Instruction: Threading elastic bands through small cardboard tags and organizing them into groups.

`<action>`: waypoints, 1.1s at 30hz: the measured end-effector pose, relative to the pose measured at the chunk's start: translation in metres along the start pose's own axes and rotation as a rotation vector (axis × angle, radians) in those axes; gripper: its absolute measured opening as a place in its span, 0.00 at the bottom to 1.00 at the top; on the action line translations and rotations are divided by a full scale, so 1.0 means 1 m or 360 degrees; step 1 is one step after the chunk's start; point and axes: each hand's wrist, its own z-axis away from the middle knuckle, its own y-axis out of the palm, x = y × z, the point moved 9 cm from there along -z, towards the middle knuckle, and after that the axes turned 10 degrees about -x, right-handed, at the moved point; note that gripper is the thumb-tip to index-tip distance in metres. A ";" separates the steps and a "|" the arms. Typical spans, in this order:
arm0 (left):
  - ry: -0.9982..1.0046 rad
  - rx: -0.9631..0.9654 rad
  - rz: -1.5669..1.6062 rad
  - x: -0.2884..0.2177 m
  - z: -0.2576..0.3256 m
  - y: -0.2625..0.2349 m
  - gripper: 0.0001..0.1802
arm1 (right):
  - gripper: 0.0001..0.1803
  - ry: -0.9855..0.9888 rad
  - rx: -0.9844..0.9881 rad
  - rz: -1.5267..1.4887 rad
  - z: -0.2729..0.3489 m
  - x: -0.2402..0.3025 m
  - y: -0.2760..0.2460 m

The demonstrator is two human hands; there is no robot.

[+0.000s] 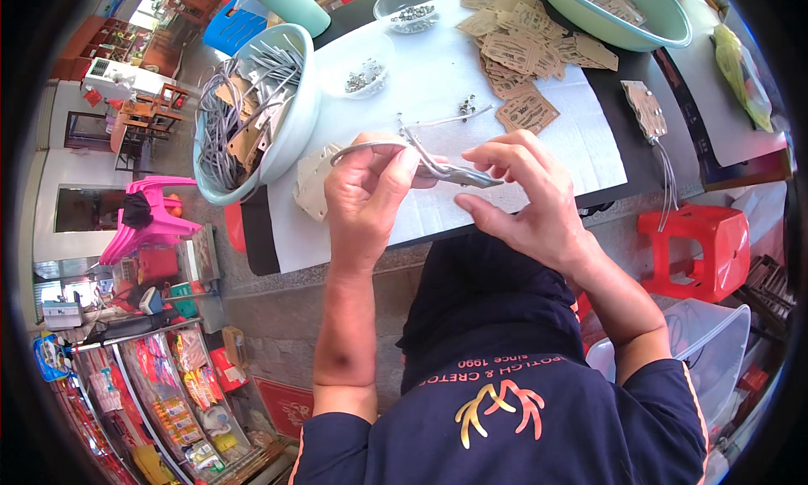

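Observation:
My left hand [376, 180] is closed in a pinch over the white paper, gripping grey cords [444, 172] that loop over its fingers. Their bunched end points right, toward my right hand [523, 182]. That hand has its thumb and fingers apart, on either side of the bunched end, and appears to hold nothing. Whether its index finger touches the cords, I cannot tell. Just beyond lie a loose pale cord [450, 119] and a few small metal pieces [467, 106]. Pale cards [316, 182] lie partly hidden behind my left hand.
Brown printed cards [526, 47] are piled at the back right, beside a green basin [673, 32]. Clear bowls [383, 81] hold small metal pieces. At left, a pale blue basin [307, 89] holds cords and cards. A corded card stack [644, 110] lies right, above a red stool [703, 253].

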 end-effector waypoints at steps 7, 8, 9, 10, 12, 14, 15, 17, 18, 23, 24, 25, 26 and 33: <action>-0.0030 -0.0183 0.0030 -0.002 0.003 0.007 0.04 | 0.11 -0.0064 0.0012 0.0079 -0.004 0.004 0.014; -0.0028 -0.0186 0.0030 -0.001 0.003 0.006 0.04 | 0.09 -0.0019 -0.0007 0.0041 -0.004 0.002 0.014; -0.0073 -0.0198 0.0025 0.004 0.003 0.004 0.05 | 0.09 -0.0022 -0.0004 0.0037 -0.004 0.002 0.015; -0.0117 -0.0210 0.0021 0.008 0.003 0.003 0.06 | 0.08 0.0019 -0.0024 -0.0026 -0.004 0.000 0.015; -0.0199 -0.0211 0.0031 0.011 0.003 0.003 0.07 | 0.08 0.0058 -0.0041 -0.0090 -0.002 -0.002 0.015; -0.0282 -0.0210 0.0044 0.015 0.003 0.003 0.07 | 0.07 0.0072 -0.0039 -0.0148 -0.001 -0.004 0.015; -0.0311 -0.0187 0.0062 0.016 0.002 0.004 0.08 | 0.07 0.0070 -0.0036 -0.0147 0.000 -0.005 0.015; -0.0339 -0.0165 0.0082 0.018 0.002 0.004 0.08 | 0.06 0.0028 -0.0074 -0.0173 0.000 -0.005 0.012; -0.0370 -0.0145 0.0097 0.019 0.003 0.004 0.09 | 0.06 0.0026 -0.0072 -0.0173 0.000 -0.004 0.012; -0.0359 -0.0011 0.0172 0.021 0.006 0.010 0.09 | 0.06 0.0148 -0.0069 -0.0199 0.000 -0.013 0.010; -0.0326 0.0024 0.0137 0.019 0.007 0.012 0.08 | 0.06 0.0147 -0.0068 -0.0199 0.001 -0.013 0.010; -0.0293 0.0058 0.0101 0.017 0.008 0.014 0.08 | 0.06 0.0177 -0.0079 -0.0193 0.002 -0.015 0.009; -0.0292 0.0058 0.0102 0.016 0.007 0.014 0.08 | 0.06 0.0207 -0.0090 -0.0188 0.002 -0.016 0.009; -0.0254 -0.0015 0.0140 0.014 0.006 0.014 0.10 | 0.07 0.0266 -0.0119 -0.0194 0.005 -0.023 0.008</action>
